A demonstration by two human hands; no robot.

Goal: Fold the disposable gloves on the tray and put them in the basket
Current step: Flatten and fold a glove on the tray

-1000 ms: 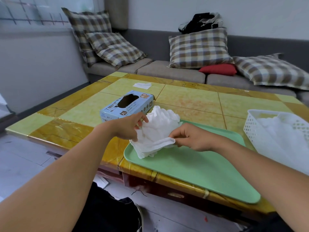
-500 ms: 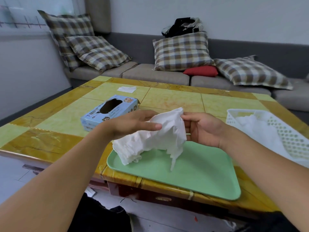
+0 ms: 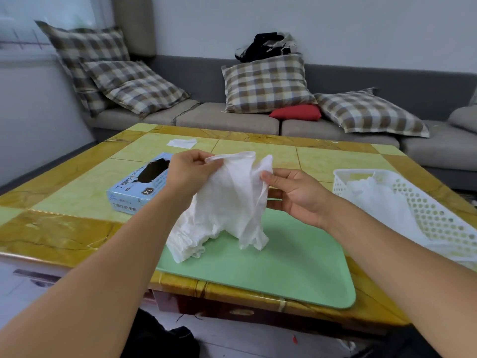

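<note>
A crumpled white disposable glove (image 3: 232,200) hangs in the air above the green tray (image 3: 284,270). My left hand (image 3: 189,171) pinches its cuff at the top left. My right hand (image 3: 296,192) pinches its right edge between thumb and fingers. The glove's lower end trails down to a small pile of white gloves (image 3: 185,244) lying on the tray's left end. The white perforated basket (image 3: 423,215) stands at the right of the table with white gloves inside it.
A light blue glove box (image 3: 136,189) marked XL lies left of the tray on the yellow tiled table (image 3: 77,197). A white paper scrap (image 3: 182,143) lies at the table's far side. A grey sofa with checked cushions runs behind.
Both hands have lifted the glove up off the tray and spread it between them. The view has shifted left, so the basket sits farther in.
</note>
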